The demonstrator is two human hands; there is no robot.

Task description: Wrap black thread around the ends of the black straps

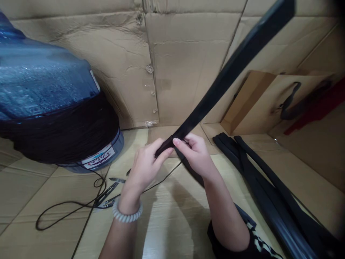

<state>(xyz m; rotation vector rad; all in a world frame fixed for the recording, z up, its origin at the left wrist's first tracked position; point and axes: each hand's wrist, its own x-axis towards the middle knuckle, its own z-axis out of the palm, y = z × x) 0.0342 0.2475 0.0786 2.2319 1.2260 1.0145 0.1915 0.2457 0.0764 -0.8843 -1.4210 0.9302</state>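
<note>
Two bare hands share one long, flat black strip [215, 91] on my feed. It has a dull sheen along its face, and its far part blurs as it rises stiffly from the lower centre of the frame toward the upper right, running out past the top edge. Its lower end sits in the middle of the frame, pinched between both hands. The left hand [145, 167] is clenched around that end, fingers curled over it, with a white spiral bracelet [127, 213] on the wrist. The right hand [195, 155] grasps the strip just beside it, fingertips pressed on the edge. A thin black cord [161, 178] runs from under the hands to lower left, looping loosely around small metal clips [106, 196]. To the right lies a pile of similar black strips [258, 172]. At the left, I see a large spool of dark thread [56, 129] under blue plastic wrap [40, 72]. A kraft paper bag [256, 104] leans at right against the cardboard wall [188, 64], and cardboard sheets [175, 212] cover the floor.
</note>
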